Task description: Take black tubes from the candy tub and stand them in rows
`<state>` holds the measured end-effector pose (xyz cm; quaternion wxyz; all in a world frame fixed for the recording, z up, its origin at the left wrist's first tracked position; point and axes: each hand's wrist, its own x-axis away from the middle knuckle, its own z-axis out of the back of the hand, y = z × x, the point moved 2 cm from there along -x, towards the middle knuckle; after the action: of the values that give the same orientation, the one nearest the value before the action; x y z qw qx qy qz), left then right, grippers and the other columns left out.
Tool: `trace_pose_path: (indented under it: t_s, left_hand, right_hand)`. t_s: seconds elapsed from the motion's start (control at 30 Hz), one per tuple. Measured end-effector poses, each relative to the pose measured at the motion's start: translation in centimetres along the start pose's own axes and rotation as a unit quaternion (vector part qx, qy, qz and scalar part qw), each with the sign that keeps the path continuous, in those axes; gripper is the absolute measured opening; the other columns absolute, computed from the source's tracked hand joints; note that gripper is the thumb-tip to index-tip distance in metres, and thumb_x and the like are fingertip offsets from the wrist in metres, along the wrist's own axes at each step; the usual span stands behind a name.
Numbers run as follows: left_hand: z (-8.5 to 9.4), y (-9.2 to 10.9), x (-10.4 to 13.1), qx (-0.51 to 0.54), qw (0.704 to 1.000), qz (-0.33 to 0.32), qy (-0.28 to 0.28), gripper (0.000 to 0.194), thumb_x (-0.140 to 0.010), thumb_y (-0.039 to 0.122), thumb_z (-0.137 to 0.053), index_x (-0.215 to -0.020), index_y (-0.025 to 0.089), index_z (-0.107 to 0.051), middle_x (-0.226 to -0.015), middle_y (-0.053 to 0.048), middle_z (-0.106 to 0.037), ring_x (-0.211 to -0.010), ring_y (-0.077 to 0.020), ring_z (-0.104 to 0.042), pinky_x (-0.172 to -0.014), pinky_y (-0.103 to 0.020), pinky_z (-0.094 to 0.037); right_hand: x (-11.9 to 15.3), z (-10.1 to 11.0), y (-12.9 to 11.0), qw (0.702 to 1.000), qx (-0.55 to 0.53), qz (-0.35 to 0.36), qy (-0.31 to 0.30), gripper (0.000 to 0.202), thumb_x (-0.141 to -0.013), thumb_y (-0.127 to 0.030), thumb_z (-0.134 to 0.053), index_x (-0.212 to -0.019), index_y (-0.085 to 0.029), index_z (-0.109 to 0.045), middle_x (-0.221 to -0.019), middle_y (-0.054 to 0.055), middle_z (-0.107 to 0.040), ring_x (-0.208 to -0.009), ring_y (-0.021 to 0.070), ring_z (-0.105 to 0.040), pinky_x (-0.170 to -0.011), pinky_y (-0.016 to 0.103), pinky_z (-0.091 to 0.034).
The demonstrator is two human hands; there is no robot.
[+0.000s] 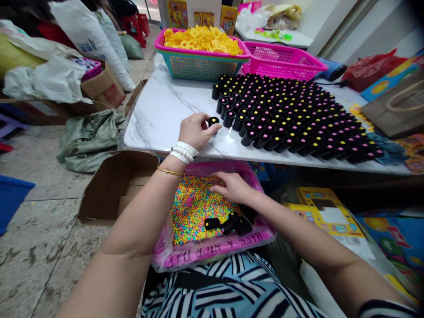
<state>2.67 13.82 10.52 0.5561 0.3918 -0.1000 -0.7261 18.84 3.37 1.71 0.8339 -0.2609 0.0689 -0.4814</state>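
Observation:
My left hand (196, 132) grips a small black cylinder (213, 120) with a yellow dot on top, at the near left of the white marbled table (159, 119). Many matching cylinders (281, 112), topped with yellow or pink dots, stand in close rows to its right. Lower down, my right hand (233, 187) hovers at the small coloured beads (195, 203), thumb and forefinger apart, with nothing visible between them. These beads fill a plastic-lined pink tray (159, 254) at my lap. Several loose black cylinders (228, 223) lie on the beads, near a small pink piece (189, 201).
At the table's back stand a basket of yellow rings (205, 42) and a pink basket (285, 59). An open cardboard box (109, 190) sits left of the tray. A paper bag (394, 106) stands at the right end, with yellow packages (327, 212) below.

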Motion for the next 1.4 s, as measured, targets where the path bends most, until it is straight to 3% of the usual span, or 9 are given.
trace_pose_path:
  t_s: [0.07, 0.17, 0.53, 0.63, 0.73, 0.87, 0.97, 1.13, 1.4]
  left_hand:
    - [-0.1, 0.0, -0.1, 0.006, 1.0, 0.001, -0.006, 0.026, -0.079, 0.042, -0.068, -0.084, 0.017, -0.069, -0.07, 0.0, -0.061, -0.069, -0.0132, -0.054, -0.071, -0.029, -0.042]
    - [-0.4, -0.1, -0.5, 0.013, 1.0, 0.013, -0.014, 0.026, -0.078, 0.043, -0.069, -0.083, 0.018, -0.069, -0.069, 0.0, -0.061, -0.068, -0.0136, -0.054, -0.072, -0.03, -0.043]
    - [-1.4, 0.3, -1.9, 0.008, 0.999, 0.036, -0.019, 0.033, -0.074, 0.042, -0.072, -0.095, 0.017, -0.064, -0.071, -0.002, -0.06, -0.08, -0.0207, -0.058, -0.08, -0.035, -0.046]
    - [0.2, 0.9, 0.8, 0.043, 0.998, 0.008, 0.046, 0.036, -0.077, 0.039, -0.07, -0.104, 0.018, -0.059, -0.069, 0.001, -0.058, -0.074, -0.0172, -0.058, -0.076, -0.032, -0.046]
    - [2.3, 0.8, 6.2, 0.062, 0.995, -0.027, 0.071, 0.024, -0.083, 0.038, -0.063, -0.098, 0.02, -0.059, -0.069, 0.002, -0.059, -0.065, -0.013, -0.054, -0.069, -0.029, -0.046]
    - [2.8, -2.5, 13.6, 0.023, 0.989, -0.014, -0.148, 0.016, -0.087, 0.034, -0.056, -0.08, 0.02, -0.063, -0.069, 0.001, -0.064, -0.063, -0.0122, -0.057, -0.065, -0.027, -0.046]
    - [2.0, -5.4, 16.4, -0.006, 0.953, 0.007, -0.304, 0.013, -0.083, 0.026, -0.057, -0.08, 0.02, -0.068, -0.076, -0.001, -0.069, -0.071, -0.0145, -0.062, -0.069, -0.028, -0.048]
    - [0.6, -6.1, 16.4, -0.092, 0.925, -0.034, -0.368, 0.018, -0.085, 0.023, -0.055, -0.085, 0.022, -0.073, -0.088, -0.003, -0.07, -0.079, -0.0169, -0.065, -0.071, -0.027, -0.047]
    - [-0.7, -5.3, 16.1, -0.172, 0.874, -0.105, -0.442, 0.025, -0.089, 0.034, -0.051, -0.095, 0.031, -0.074, -0.092, -0.002, -0.07, -0.08, -0.0185, -0.065, -0.057, -0.026, -0.038]
  right_hand:
    - [0.7, 1.0, 1.8, 0.984, 0.137, -0.105, 0.035, 0.038, -0.094, -0.04, -0.051, -0.124, -0.017, -0.058, -0.108, 0.015, -0.071, -0.098, 0.0263, -0.068, -0.084, 0.036, -0.05]
    - [1.4, 1.2, 3.6, 0.947, 0.263, -0.183, 0.004, 0.034, -0.094, -0.036, -0.049, -0.116, -0.012, -0.06, -0.104, 0.02, -0.069, -0.093, 0.0316, -0.068, -0.078, 0.04, -0.051]
    - [0.4, 0.1, 0.7, 0.966, 0.24, -0.051, -0.077, 0.036, -0.087, -0.021, -0.051, -0.122, -0.019, -0.054, -0.121, 0.013, -0.059, -0.097, 0.0223, -0.064, -0.082, 0.03, -0.049]
    - [0.8, 0.0, -0.3, 0.962, 0.261, -0.013, -0.077, 0.034, -0.089, -0.011, -0.042, -0.12, -0.017, -0.055, -0.118, 0.014, -0.057, -0.094, 0.0217, -0.063, -0.08, 0.03, -0.048]
    - [1.0, -1.1, -1.3, 0.966, 0.233, 0.055, -0.098, 0.031, -0.092, -0.013, -0.043, -0.119, -0.017, -0.057, -0.11, 0.012, -0.059, -0.101, 0.0222, -0.06, -0.084, 0.029, -0.046]
    - [0.6, -2.4, -1.3, 0.969, 0.203, 0.075, -0.119, 0.029, -0.094, -0.023, -0.045, -0.118, -0.02, -0.061, -0.105, 0.01, -0.058, -0.095, 0.0213, -0.06, -0.079, 0.028, -0.045]
    - [0.4, -2.5, -0.6, 0.969, 0.202, 0.058, -0.128, 0.032, -0.094, -0.022, -0.043, -0.122, -0.023, -0.061, -0.108, 0.01, -0.057, -0.092, 0.0207, -0.061, -0.076, 0.029, -0.045]
    - [0.3, -1.9, -0.3, 0.962, 0.255, 0.04, -0.094, 0.032, -0.094, -0.02, -0.041, -0.118, -0.02, -0.061, -0.127, 0.014, -0.053, -0.099, 0.0248, -0.06, -0.076, 0.032, -0.045]
    - [0.3, -2.3, -0.4, 0.957, 0.258, 0.065, -0.117, 0.024, -0.094, -0.02, -0.043, -0.111, -0.019, -0.06, -0.106, 0.011, -0.065, -0.094, 0.0236, -0.064, -0.076, 0.031, -0.047]
